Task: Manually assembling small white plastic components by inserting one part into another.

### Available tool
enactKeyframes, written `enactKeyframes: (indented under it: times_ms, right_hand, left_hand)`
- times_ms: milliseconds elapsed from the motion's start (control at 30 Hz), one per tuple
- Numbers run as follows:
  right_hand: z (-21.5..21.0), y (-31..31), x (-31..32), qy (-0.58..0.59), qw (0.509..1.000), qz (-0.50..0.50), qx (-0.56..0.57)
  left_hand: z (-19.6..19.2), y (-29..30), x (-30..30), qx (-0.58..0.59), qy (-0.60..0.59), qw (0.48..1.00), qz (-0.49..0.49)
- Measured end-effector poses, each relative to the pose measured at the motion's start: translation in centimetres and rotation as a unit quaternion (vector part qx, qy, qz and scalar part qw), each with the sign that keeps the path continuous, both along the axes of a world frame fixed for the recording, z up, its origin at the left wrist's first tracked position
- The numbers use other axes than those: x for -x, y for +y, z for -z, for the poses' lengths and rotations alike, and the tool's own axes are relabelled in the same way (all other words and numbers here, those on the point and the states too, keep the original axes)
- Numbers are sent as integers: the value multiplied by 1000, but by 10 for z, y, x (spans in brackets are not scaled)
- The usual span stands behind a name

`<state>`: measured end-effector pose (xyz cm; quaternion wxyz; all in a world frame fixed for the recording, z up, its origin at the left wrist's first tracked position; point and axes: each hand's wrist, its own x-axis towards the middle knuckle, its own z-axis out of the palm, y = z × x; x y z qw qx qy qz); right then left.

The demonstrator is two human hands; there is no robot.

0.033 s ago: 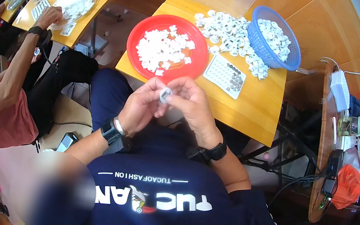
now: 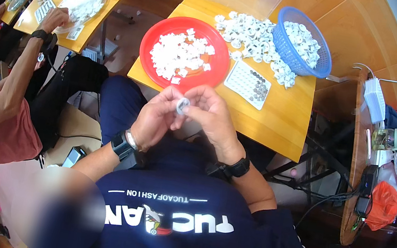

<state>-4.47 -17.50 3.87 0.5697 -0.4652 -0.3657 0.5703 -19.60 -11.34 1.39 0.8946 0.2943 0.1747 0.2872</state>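
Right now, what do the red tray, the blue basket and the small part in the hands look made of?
Red tray: probably plastic, smooth; even colour, rounded rim.
Blue basket: likely plastic; its wall looks like one moulded lattice of small openings.
Small whitish part between left hand and right hand: perhaps plastic, but too small and covered to be sure.

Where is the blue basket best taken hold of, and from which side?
I would grip the blue basket by its right rim, coming from the right: that edge looks free, while loose white pieces lie along its left side.
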Motion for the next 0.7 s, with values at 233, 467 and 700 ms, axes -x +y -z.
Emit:
enactKeyframes:
  times_ms: [233,467,700]
  right_hand:
    - [14,5,1,-2,1000,-5,-4]
    - [13,14,8,-67,997,-5,-21]
    - [14,15,17,-105,994,13,-39]
  left_hand:
    - [4,0,5,33,15,999,16]
    - [15,1,6,74,-2,997,-25]
    - [15,0,6,72,-7,997,-37]
